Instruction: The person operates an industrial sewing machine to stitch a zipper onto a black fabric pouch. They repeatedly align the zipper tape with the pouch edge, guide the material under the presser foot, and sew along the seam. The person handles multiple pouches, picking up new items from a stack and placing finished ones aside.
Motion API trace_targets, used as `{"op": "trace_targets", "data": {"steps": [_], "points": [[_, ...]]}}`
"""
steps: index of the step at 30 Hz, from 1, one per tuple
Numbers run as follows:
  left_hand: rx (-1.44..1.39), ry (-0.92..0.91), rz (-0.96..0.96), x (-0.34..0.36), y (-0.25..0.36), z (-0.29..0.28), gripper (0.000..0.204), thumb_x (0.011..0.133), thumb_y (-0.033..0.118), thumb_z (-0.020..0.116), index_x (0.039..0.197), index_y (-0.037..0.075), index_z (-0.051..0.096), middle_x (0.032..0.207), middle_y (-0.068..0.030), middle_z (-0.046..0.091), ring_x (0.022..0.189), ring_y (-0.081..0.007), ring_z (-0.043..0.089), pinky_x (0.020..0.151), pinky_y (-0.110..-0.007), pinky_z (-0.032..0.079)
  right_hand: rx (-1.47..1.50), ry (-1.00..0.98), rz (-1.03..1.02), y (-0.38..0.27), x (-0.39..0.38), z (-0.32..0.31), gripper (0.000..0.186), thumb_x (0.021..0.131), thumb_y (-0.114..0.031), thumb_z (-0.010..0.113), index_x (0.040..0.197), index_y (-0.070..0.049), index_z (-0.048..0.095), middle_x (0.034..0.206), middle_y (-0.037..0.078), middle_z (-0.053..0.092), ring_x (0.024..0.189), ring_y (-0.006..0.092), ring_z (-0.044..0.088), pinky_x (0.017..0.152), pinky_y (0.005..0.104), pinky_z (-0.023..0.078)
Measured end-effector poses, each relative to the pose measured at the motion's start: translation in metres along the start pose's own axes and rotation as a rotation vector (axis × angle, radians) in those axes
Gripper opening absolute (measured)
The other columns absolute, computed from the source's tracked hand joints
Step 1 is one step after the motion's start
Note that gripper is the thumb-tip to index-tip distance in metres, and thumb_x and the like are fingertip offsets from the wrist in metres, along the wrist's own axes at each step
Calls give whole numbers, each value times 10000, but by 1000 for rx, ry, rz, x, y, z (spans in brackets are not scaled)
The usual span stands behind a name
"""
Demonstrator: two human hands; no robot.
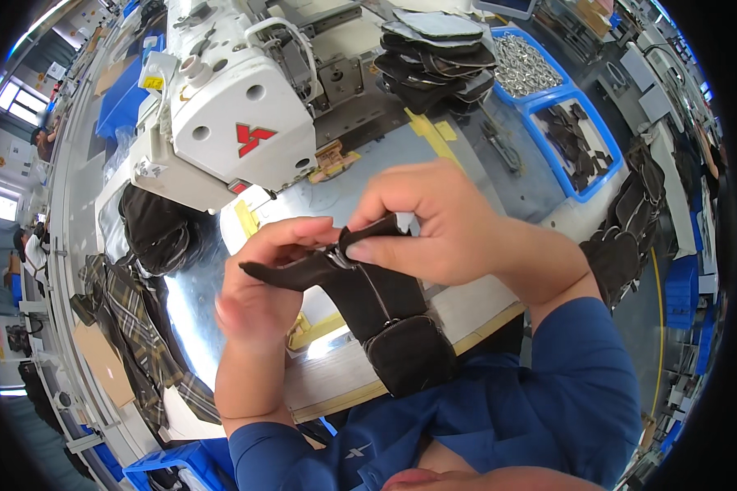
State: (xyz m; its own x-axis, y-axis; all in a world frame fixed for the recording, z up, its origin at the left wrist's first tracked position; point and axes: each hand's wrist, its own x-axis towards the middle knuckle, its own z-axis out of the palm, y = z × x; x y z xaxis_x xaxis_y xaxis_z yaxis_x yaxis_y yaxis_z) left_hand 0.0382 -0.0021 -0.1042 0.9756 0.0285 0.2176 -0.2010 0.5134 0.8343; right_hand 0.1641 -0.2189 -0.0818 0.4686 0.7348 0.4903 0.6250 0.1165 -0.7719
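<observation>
A dark brown fabric piece (368,290) hangs between my hands in front of the sewing machine, with a small zipped pouch (409,356) at its lower end. A metal ring (340,258) sits at its upper part, where a short fabric tab (377,231) passes by it. My right hand (438,225) pinches this tab between thumb and fingers. My left hand (262,270) curls around the piece from behind, fingers near the ring; its thumb is apart and blurred. A loose strip of the piece (278,274) sticks out across my left palm.
The white sewing machine (229,123) stands at the far left of the worktable. Stacked dark fabric pieces (434,61) lie behind. Blue trays hold metal rings (524,65) and dark scraps (573,139). Snips (499,147) rest nearby. Plaid fabric (127,327) and dark bundles (151,229) are left.
</observation>
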Motion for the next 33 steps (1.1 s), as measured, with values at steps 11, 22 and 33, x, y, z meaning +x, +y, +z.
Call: {"op": "trace_targets", "data": {"steps": [11,22,33], "points": [[676,199,172,-9,-15,11,183,877,-40,848,1053,-46,799,913,-103,795,824,-129,719,729,-256,550,77,-99,132,-1,1,0,170,866,-108,850,975,-20,754,919,102,750,819,232,719,720,346,550],[977,22,253,-3,-20,15,192,852,-48,845,1029,8,795,871,-122,782,717,-177,712,647,-277,531,-143,-116,-153,-1,-2,0,143,854,-56,835,945,-67,725,909,103,685,800,307,675,688,394,532],[996,62,282,3,-31,14,174,862,11,879,1018,12,802,820,-87,755,680,-146,663,629,-271,499,-310,-92,-267,3,1,-1,188,825,-6,799,948,-30,660,895,123,642,805,351,647,702,439,517]]}}
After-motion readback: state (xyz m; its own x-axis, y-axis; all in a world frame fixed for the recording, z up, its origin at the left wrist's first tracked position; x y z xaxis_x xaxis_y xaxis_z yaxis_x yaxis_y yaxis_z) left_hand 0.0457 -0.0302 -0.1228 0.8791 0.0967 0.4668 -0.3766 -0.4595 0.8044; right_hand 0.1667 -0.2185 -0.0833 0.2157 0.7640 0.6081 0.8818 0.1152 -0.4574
